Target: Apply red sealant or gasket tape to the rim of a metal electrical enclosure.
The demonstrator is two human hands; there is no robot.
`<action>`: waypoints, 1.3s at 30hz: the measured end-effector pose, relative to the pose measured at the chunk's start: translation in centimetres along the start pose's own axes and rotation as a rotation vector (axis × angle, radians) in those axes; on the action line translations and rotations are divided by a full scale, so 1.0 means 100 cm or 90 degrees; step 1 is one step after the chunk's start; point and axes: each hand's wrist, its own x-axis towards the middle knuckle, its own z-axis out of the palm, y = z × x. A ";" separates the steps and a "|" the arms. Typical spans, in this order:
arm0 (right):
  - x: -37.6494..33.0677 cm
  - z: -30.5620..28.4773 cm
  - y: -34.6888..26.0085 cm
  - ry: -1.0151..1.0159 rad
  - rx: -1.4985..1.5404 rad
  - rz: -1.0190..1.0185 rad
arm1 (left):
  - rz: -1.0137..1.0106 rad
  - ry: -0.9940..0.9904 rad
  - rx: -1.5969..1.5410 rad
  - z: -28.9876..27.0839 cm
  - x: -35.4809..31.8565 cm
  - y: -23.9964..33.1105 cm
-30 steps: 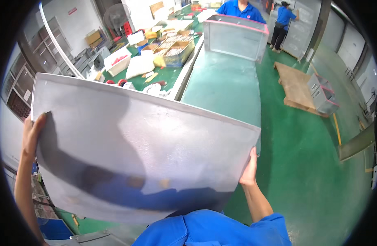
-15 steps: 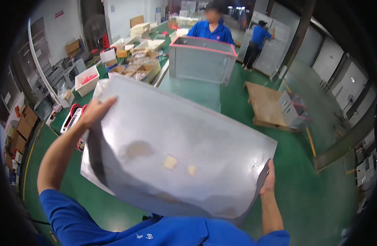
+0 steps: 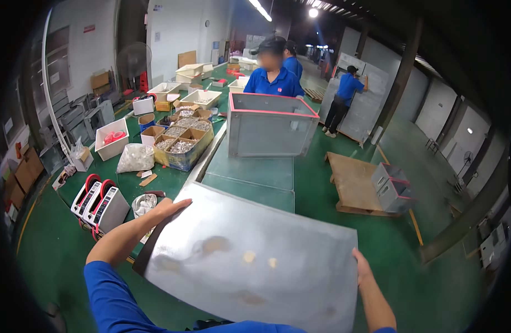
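Note:
A large grey metal panel (image 3: 255, 250) with brownish smudges and two pale spots is held tilted in front of my body. It may be one broad side of a box; its underside is hidden. My left hand (image 3: 174, 207) grips its left edge near the far corner, thumb on top. Closed on the right edge is my right hand (image 3: 363, 266), its fingers mostly behind the metal. Just beyond the panel lies a grey-green work surface (image 3: 250, 195). On it stands a grey metal box (image 3: 271, 134) with a red-trimmed rim, and a person in blue (image 3: 273, 83) is behind it.
Two white tape dispensers (image 3: 103, 205) stand at the left, near a white bag (image 3: 136, 158) and a divided carton of small parts (image 3: 186, 139). To the right, a wooden pallet (image 3: 350, 186) bears red-trimmed boxes (image 3: 391, 186). Another person (image 3: 344, 97) works at a tall grey cabinet.
The panel and both hands have moved lower, tilting less sideways. My view has risen, uncovering the tape dispensers and more of the work surface. The person opposite now leans toward the box.

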 end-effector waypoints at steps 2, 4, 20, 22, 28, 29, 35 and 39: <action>0.025 0.018 -0.018 -0.038 -0.029 -0.022 | 0.007 -0.029 -0.068 0.001 0.028 -0.023; 0.056 0.017 -0.034 -0.065 -0.072 -0.027 | 0.021 -0.049 -0.127 0.010 0.042 -0.033; -0.141 0.209 0.125 -0.091 -1.149 -0.986 | 0.500 0.464 -0.379 0.050 -0.147 -0.201; -0.124 0.212 0.146 -0.046 -1.203 -1.035 | 0.605 0.176 -0.187 0.102 -0.198 -0.201; -0.092 0.207 0.129 0.047 -1.231 -1.204 | 0.742 -0.023 -0.077 0.243 -0.180 -0.205; -0.092 0.213 0.128 0.051 -1.230 -1.225 | 0.734 -0.025 -0.051 0.251 -0.171 -0.205; -0.075 0.233 0.084 0.048 -1.219 -1.191 | 0.739 0.037 0.132 0.260 -0.134 -0.184; -0.028 0.246 0.028 0.061 -1.191 -1.162 | 0.775 0.064 0.155 0.229 -0.122 -0.149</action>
